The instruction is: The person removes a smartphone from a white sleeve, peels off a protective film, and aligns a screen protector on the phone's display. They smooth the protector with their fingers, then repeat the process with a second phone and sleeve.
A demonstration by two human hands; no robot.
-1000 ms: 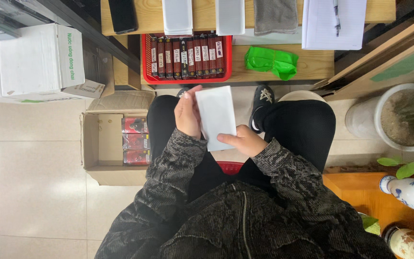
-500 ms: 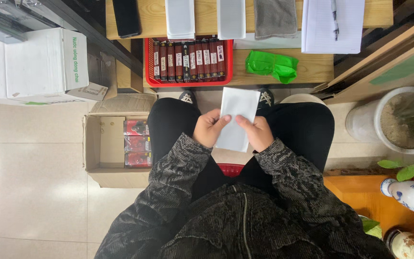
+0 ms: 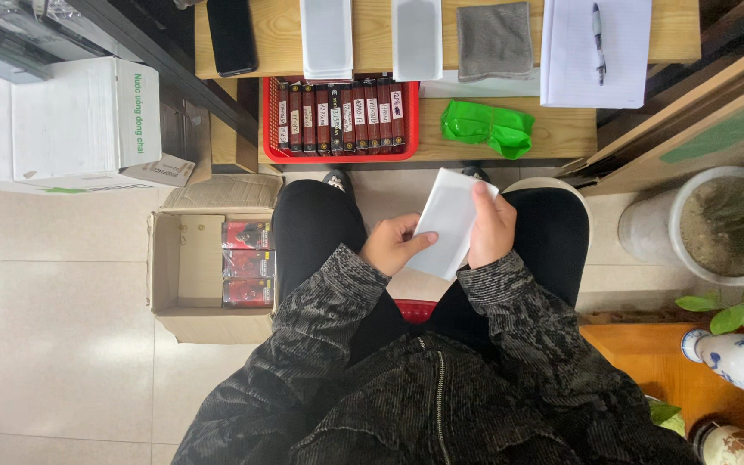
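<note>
Both gripping a white packet at frame centre: left hand on its lower-left edge, right hand along the right. Above bare floor between the knees, well short of the desk edge and red tray further up.

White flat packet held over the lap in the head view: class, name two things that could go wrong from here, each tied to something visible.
1. The white flat packet is pinched only at its edges by the left hand and right hand, above the gap between the knees; it might slip to the tiled floor.
2. The open cardboard box sits close beside the left leg; a knee shift could bump it.
</note>
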